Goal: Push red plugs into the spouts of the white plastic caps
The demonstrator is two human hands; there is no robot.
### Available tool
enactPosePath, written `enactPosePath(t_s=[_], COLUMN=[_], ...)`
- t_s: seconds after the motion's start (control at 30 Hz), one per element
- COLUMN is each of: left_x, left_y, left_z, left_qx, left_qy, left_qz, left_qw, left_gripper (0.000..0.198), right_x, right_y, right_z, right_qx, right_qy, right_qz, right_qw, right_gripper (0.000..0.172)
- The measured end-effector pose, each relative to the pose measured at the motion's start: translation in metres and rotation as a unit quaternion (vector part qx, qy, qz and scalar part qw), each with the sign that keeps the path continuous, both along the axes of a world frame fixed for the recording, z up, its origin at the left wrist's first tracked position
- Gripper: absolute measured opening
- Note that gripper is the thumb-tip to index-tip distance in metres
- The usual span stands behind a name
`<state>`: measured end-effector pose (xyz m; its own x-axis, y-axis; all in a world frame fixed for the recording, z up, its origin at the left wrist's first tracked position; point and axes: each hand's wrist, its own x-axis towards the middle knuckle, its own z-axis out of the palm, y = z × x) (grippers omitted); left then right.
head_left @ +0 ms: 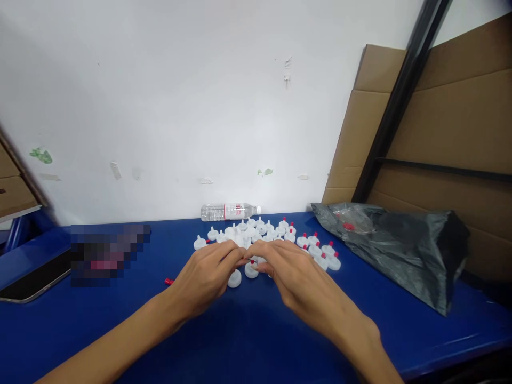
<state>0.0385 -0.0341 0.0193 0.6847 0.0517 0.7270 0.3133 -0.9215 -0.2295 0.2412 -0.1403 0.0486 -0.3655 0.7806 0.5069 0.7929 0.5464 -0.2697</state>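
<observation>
My left hand and my right hand meet at the fingertips over the front of a group of white plastic nozzle caps. Both are closed in a pinch, and what lies between the fingers is too small and covered to make out. Right under the fingertips stands a white nozzle cap with a red tip, close to my right thumb. Beside my left fingers is another white cap, its top hidden by the hand. Small red tips lie left of my left wrist.
Several red-tipped nozzle caps stand on the right of the blue table. A clear bottle lies along the wall. A dark plastic bag with red pieces is at the right; a phone lies left, near a blurred-out patch.
</observation>
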Motion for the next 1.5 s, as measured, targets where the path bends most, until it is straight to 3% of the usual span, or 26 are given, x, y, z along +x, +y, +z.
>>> enactPosePath(t_s=[0.17, 0.33, 0.5, 0.73, 1.1, 1.5], left_x=[0.001, 0.001, 0.001, 0.002, 0.001, 0.004], left_y=[-0.005, -0.011, -0.012, -0.017, -0.006, -0.014], left_z=[-0.002, -0.001, -0.002, 0.0, -0.002, -0.001], left_qx=[-0.042, -0.064, -0.077, -0.069, 0.007, -0.003], left_qy=[-0.017, -0.018, -0.013, -0.009, -0.007, -0.003], left_qz=[0.006, -0.001, -0.009, -0.014, -0.038, 0.013], left_qw=[0.999, 0.998, 0.997, 0.997, 0.999, 1.0], left_gripper=[0.025, 0.022, 0.022, 0.024, 0.024, 0.02], right_x=[-0.004, -0.004, -0.006, -0.006, -0.003, 0.001], right_y=[0.0, -0.002, -0.003, -0.01, -0.007, -0.001], right_z=[0.0, -0.001, -0.002, 0.003, 0.006, 0.005], right_qx=[-0.018, -0.022, -0.017, -0.023, -0.072, -0.075], right_qy=[0.024, 0.038, 0.029, 0.003, 0.038, 0.035], right_qz=[0.021, 0.023, 0.021, 0.01, 0.029, 0.005], right_qw=[0.999, 0.999, 0.999, 1.0, 0.996, 0.997], right_gripper=[0.055, 0.045, 0.055, 0.054, 0.013, 0.015])
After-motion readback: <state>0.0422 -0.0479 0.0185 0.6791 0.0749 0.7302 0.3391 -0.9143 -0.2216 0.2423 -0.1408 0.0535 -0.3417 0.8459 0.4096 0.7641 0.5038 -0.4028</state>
